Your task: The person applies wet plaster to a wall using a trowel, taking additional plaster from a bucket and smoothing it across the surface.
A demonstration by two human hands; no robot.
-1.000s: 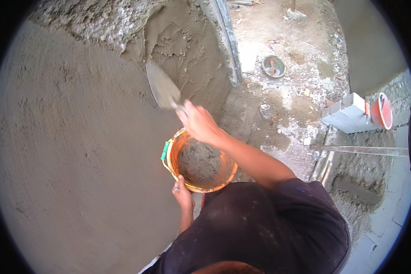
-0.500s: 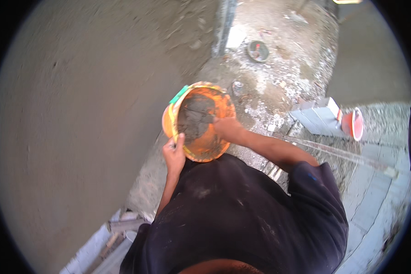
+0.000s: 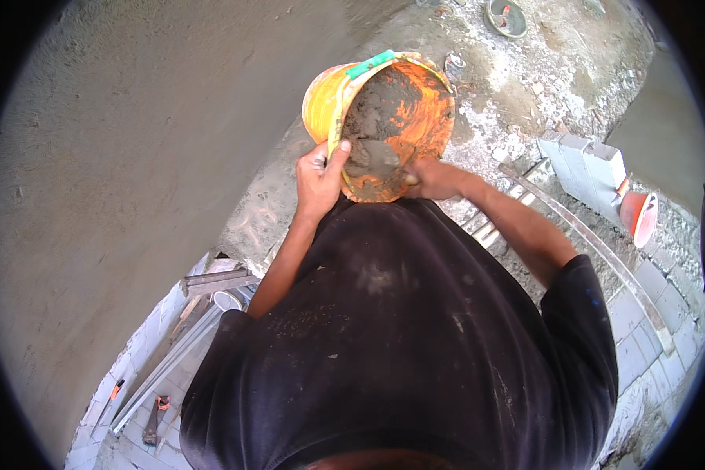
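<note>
We see one grey plastered wall [image 3: 149,172] filling the left. One dark shirt [image 3: 399,329] spans the lower middle. To the right, one long bar [image 3: 595,247] slants near one stack of pale blocks [image 3: 581,172]. We count two buckets: the larger, an orange bucket [image 3: 321,106], is held at the shirt's front edge, tilted, its long axis running from base at left to mouth at right, the mouth turned up toward us; a reddish bucket [image 3: 641,218] sits beside the blocks. One round basin [image 3: 505,17] lies at the top. Of two hands, our left hand [image 3: 319,180] pinches the orange rim, thumb over it; our right hand [image 3: 437,178] is closed around the handle of one trowel [image 3: 374,159], whose blade points left into the grey mortar [image 3: 372,106]. One green grip [image 3: 370,64] is smallest.
</note>
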